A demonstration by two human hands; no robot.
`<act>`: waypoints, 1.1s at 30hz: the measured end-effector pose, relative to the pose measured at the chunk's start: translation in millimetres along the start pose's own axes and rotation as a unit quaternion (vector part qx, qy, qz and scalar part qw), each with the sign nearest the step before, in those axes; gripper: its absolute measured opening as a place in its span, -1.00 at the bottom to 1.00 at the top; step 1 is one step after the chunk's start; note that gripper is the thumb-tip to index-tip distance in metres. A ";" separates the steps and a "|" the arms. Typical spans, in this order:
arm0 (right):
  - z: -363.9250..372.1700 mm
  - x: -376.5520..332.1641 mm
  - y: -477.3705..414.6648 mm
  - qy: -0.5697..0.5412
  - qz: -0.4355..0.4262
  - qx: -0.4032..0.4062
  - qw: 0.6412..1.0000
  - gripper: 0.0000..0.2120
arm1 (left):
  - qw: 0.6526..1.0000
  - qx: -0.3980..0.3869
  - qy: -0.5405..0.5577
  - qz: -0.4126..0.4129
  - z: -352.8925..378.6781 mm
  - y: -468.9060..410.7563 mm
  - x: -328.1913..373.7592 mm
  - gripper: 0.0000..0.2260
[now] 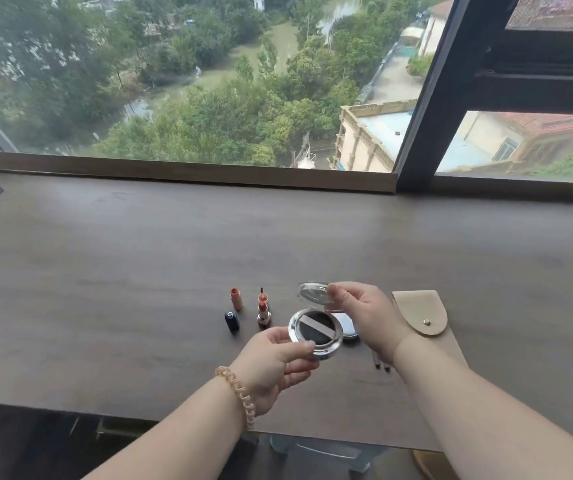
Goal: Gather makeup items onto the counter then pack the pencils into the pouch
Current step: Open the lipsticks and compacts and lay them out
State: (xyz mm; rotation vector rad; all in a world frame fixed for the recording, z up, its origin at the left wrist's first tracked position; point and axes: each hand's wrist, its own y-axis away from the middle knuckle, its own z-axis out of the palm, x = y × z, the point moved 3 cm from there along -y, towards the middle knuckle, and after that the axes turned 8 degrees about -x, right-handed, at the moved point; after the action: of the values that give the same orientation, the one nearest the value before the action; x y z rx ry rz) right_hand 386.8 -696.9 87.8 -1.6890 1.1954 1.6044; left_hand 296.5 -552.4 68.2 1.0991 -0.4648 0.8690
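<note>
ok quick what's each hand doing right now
Left hand: closed on the base of the open compact.
Right hand: pinching the compact's raised lid by its edge.

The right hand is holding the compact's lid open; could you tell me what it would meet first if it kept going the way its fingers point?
Probably the upright lipstick, left of the lid that the right hand pinches, though depth is unclear.

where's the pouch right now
The beige pouch lies flat on the counter, right of centre in the head view, just beyond the right hand and beside the pencils.
</note>
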 end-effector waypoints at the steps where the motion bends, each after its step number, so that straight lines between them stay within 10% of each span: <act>1: 0.0 2.8 -2.4 -0.003 0.007 0.016 1.000 -0.57 | 1.000 0.005 -0.005 -0.003 -2.3 -0.9 -2.7 -0.72; 33: 11.7 44.6 -60.1 0.192 0.088 0.111 0.971 -0.72 | 0.973 0.216 -0.085 -0.010 -37.2 -64.0 -34.0 -0.75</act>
State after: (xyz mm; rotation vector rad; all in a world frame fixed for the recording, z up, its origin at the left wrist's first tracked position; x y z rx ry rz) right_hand 428.3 -669.3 30.9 -1.8378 1.6865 1.2098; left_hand 324.2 -543.1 -7.9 1.5852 -0.4147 0.8849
